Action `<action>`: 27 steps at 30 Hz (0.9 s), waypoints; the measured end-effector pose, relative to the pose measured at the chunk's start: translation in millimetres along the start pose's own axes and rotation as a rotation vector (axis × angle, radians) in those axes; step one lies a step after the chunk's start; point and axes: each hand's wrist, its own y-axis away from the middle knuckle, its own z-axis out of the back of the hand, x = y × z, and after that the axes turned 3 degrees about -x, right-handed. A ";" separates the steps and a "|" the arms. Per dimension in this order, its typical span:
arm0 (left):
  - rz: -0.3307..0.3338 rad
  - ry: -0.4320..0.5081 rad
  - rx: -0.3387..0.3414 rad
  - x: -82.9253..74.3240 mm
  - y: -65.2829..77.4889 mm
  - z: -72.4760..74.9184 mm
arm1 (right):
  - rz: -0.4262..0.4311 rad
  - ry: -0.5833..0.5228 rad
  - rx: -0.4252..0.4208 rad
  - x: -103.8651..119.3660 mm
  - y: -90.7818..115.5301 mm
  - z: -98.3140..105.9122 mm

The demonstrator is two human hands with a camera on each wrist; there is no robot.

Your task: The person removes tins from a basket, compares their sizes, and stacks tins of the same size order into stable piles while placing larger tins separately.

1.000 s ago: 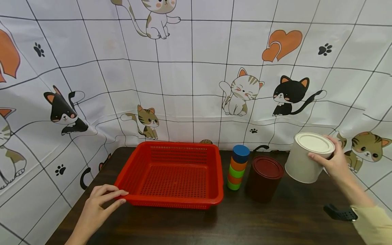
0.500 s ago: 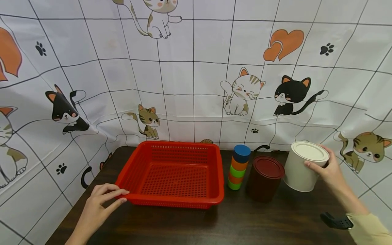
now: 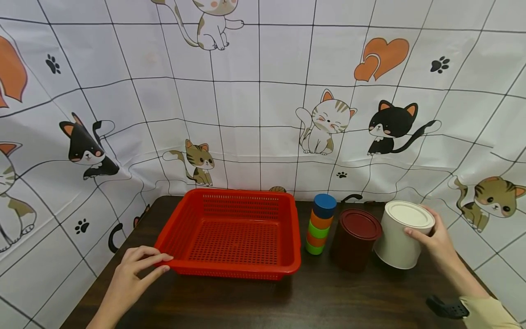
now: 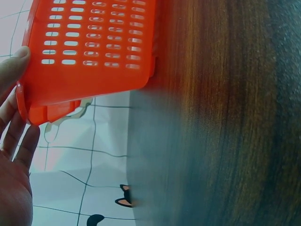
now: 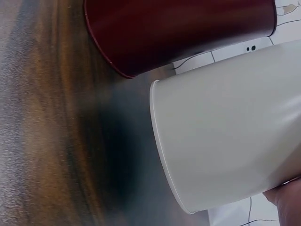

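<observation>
On the right, my right hand (image 3: 439, 244) grips a white lidded can (image 3: 397, 240), thumb at the front and fingers round the far side. The can is upright with a slight tilt; the right wrist view shows a dark shadow by its base, and I cannot tell whether it touches the table. A dark red lidded can (image 3: 356, 246) stands just left of it. At the left, my left hand (image 3: 131, 272) pinches the near-left rim corner of a red plastic basket (image 3: 236, 266). In the left wrist view its thumb (image 4: 13, 66) lies against the basket's perforated wall.
A stack of coloured cups (image 3: 318, 230), blue on top, stands between basket and dark red can. All rest on a dark wooden table (image 3: 312, 306). A white cat-patterned sheet (image 3: 259, 109) hangs behind and at both sides.
My right hand has brought the white can down and to the left, closer to the dark red can. The left hand and the basket have stayed in place.
</observation>
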 end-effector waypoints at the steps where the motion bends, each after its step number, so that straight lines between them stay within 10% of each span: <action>1: -0.001 0.000 -0.001 0.0 0.1 0.1 | 0.000 -0.002 0.007 -0.7 1.1 -0.7; 27: 0.015 -0.003 0.006 -1.4 -0.2 0.6 | -0.019 0.064 0.045 -10.3 18.7 -1.9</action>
